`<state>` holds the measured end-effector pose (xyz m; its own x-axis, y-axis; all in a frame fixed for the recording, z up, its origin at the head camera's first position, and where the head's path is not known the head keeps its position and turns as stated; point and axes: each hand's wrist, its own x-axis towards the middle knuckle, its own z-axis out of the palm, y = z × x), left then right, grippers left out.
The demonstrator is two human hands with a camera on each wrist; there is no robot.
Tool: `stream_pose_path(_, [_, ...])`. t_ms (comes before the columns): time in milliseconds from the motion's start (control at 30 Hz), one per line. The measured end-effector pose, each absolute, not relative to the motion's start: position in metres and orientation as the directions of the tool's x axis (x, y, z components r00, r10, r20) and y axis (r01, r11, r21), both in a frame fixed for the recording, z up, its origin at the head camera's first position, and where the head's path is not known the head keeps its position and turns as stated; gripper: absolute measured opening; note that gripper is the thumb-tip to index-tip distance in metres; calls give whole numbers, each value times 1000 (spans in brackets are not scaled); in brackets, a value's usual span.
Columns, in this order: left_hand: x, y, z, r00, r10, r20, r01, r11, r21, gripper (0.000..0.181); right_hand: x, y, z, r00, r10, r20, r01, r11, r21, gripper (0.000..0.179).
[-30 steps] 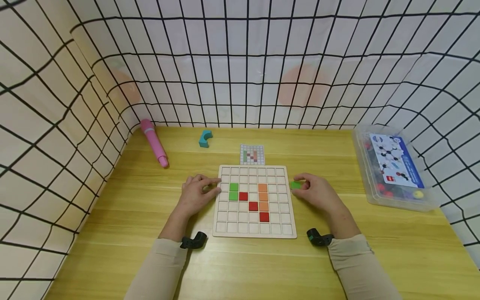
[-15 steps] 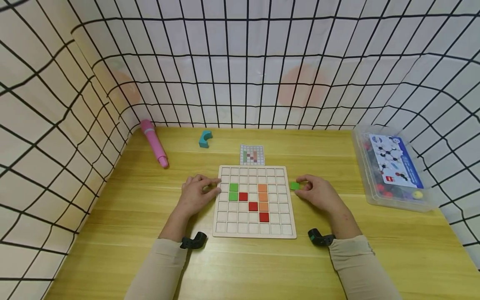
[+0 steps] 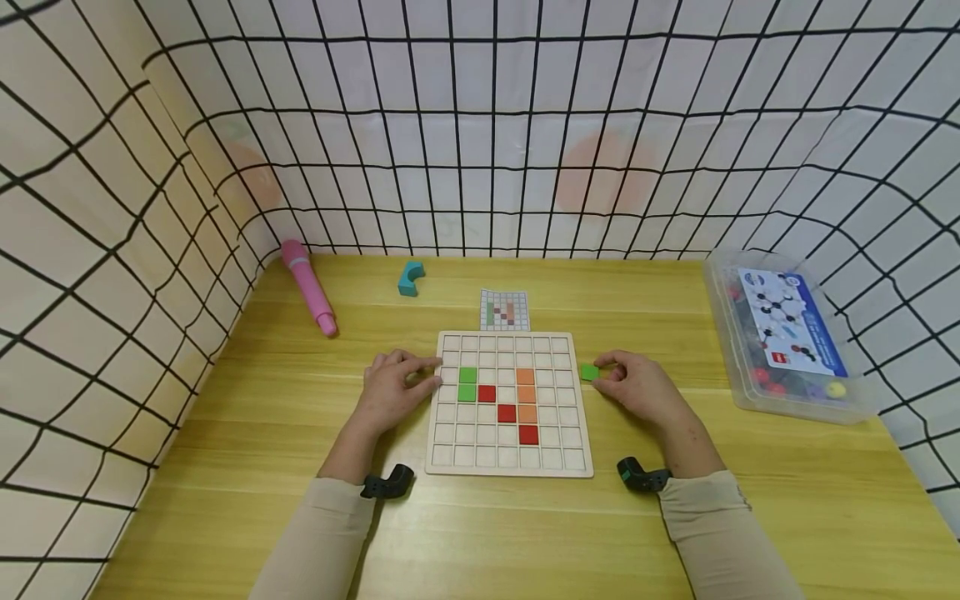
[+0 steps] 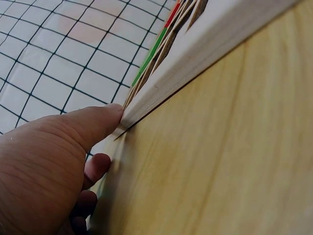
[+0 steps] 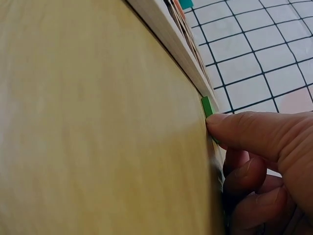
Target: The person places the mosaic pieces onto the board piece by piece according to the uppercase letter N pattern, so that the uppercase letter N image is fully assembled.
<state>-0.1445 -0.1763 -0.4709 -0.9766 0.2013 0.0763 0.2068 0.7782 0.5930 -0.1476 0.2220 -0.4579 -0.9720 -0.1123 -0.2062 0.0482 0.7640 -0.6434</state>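
A wooden grid board (image 3: 551, 462) lies flat on the table, with green, red and orange square tiles in some of its cells. My left hand (image 3: 390, 396) touches the board's left edge with thumb and forefinger tips. Seen from the left wrist, the thumb (image 4: 93, 122) rests against that edge. Beside the board's right edge, my right hand (image 3: 637, 385) pinches a loose green tile (image 3: 589, 372) by its right side. The right wrist view has the thumb (image 5: 234, 126) on the green tile (image 5: 207, 106); the forefinger's contact is hidden there.
Just behind the board lies a small printed pattern card (image 3: 504, 309). Farther back are a teal arch-shaped block (image 3: 408, 278) and a pink microphone-shaped object (image 3: 309, 287). A clear plastic box (image 3: 787, 333) with coloured balls stands at the right. Black-lined netting (image 3: 480, 133) surrounds the table.
My right fingers have shifted slightly right on the green tile, so more of it shows. The left hand and the board stay in place.
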Motion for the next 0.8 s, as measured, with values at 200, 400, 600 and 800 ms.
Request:
stream_pose_path(200, [-145,-177,-471,-976,204,70,205,776,597,35,-146,221,-456,-971,-117,-207,46,763,-645,33])
stream_pose_path(400, [-146,-178,-474,-976,207,73,210,780,590,36,-146,218,-451,-973,-98,-207,59,763,-643,34])
stream_pose_path(600, [-146,-178,-474,-976,206,69,206,775,597,35,-145,209,-444,-977,-105,-187,43,759,-650,34])
stream_pose_path(800, [-146,-178,-472,-976,204,70,205,776,597,35,-142,198,-437,-973,-141,-181,17,742,-670,31])
